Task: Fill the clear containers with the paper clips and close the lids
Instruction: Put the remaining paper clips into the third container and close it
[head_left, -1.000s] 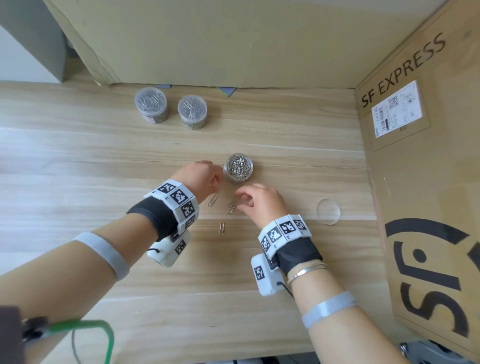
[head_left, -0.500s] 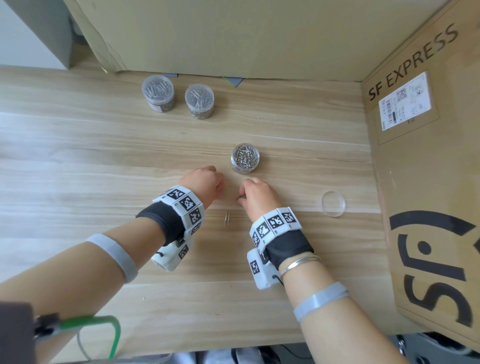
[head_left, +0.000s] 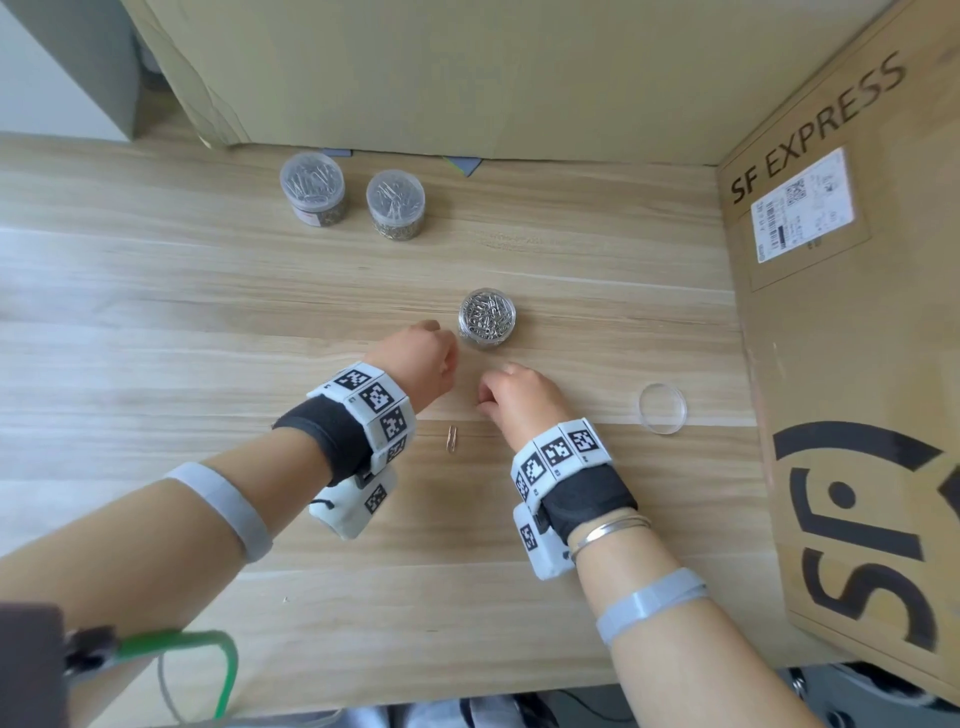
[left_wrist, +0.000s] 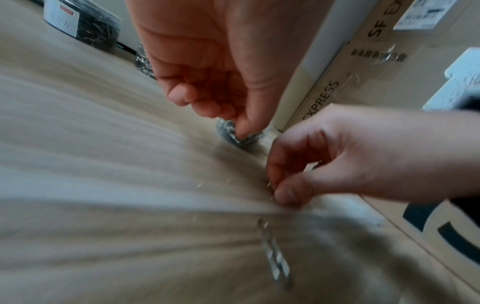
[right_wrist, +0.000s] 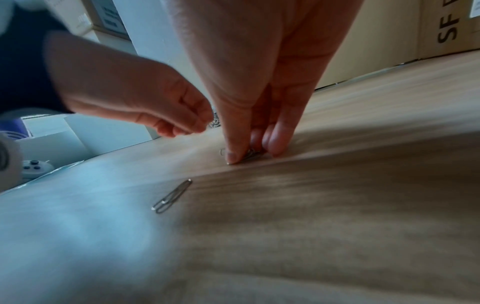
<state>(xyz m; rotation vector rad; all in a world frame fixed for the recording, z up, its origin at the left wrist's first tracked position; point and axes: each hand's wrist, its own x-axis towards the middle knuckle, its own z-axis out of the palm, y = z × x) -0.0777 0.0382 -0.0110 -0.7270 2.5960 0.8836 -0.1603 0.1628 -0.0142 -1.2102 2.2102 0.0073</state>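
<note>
An open clear container (head_left: 487, 318) full of silver paper clips stands mid-table. Its round clear lid (head_left: 662, 408) lies flat to the right. My left hand (head_left: 449, 364) hovers just left of and nearer than the container, fingers curled and thumb pressed to fingertips (left_wrist: 240, 131); the clip in that pinch is hidden. My right hand (head_left: 483, 402) is down on the wood, thumb and fingers pinching a paper clip (right_wrist: 251, 154) against the table. One loose clip (head_left: 453, 439) lies between my wrists, seen close in the right wrist view (right_wrist: 172, 196).
Two closed clear containers (head_left: 312, 188) (head_left: 396, 203) of clips stand at the back left. A large SF EXPRESS cardboard box (head_left: 852, 364) walls the right side, and another box (head_left: 415, 78) closes off the back. The wooden table (head_left: 156, 312) stretches out to the left.
Three loose clips lay between the hands; now only one shows. Both hands closed in on the other two, and the right hand dropped onto its clip.
</note>
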